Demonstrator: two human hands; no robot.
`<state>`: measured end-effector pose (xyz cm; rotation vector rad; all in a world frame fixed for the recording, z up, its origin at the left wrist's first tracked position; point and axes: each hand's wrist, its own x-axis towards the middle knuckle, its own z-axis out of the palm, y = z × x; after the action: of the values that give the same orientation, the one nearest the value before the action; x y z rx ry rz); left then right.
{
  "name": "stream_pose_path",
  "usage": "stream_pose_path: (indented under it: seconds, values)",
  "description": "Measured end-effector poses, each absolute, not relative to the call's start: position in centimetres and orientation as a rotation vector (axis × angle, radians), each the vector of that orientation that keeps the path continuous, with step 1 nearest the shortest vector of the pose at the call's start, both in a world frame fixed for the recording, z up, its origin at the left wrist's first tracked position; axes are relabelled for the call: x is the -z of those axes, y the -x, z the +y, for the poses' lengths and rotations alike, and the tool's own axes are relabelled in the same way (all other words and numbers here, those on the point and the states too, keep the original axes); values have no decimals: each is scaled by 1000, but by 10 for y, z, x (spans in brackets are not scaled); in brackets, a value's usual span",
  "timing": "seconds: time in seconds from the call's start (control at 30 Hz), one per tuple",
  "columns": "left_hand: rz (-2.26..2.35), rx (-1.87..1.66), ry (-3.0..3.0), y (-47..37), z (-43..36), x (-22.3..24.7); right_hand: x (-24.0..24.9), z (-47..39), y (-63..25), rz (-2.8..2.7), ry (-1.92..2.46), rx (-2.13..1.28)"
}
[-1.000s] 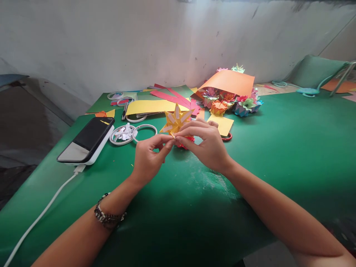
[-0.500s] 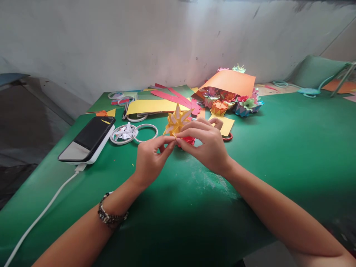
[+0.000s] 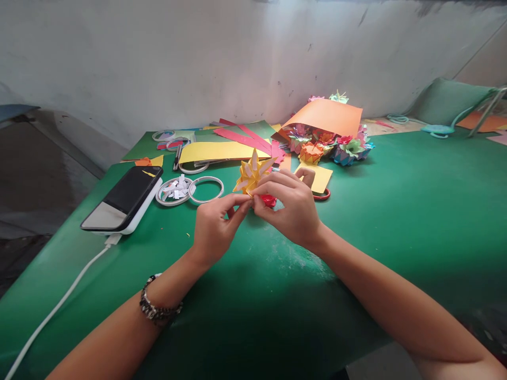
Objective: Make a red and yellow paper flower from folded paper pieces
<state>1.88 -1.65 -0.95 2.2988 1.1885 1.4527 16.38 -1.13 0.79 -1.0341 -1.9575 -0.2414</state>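
A yellow folded paper flower [image 3: 250, 177] with pale strips on its pointed petals is held up above the green table. My left hand [image 3: 217, 224] pinches its lower edge between thumb and forefinger. My right hand [image 3: 291, 206] is closed on the same edge, its fingertips meeting those of the left and covering part of the flower's right side. Behind the fingers a red paper flower [image 3: 269, 200] shows in part. A yellow paper square [image 3: 321, 179] lies behind my right hand, over a red ring-shaped handle [image 3: 322, 195].
At left lie a phone on a white power bank [image 3: 124, 198] with a cable, a tape roll of white scraps [image 3: 173, 191] and another tape ring [image 3: 206, 179]. Behind are yellow paper [image 3: 222, 152], red strips [image 3: 245, 138], finished paper flowers [image 3: 352, 150] and an orange sheet [image 3: 325, 119].
My right fingertips have shifted slightly along the flower's lower edge. Both hands keep their pinch, and the flower stays in nearly the same place.
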Motion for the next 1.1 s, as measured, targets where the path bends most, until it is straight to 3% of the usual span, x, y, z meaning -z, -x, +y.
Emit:
stream_pose_path:
  seconds: [0.17,0.5,0.73,1.1]
  values:
    - [1181,-1439,-2217,-19,-17,8,-9,-10,-168,-1939,992,-20]
    - [1174,-1421,-2185,-19,-17,7,-12,-9,-170,-1931,1012,-138]
    - [1172,-1402,-2089,-20,-18,7,-14,-6,-171,-1871,893,-477]
    - [1124,-1353,-1745,-23,-17,-1,-10,-12,-169,-1926,1044,-126]
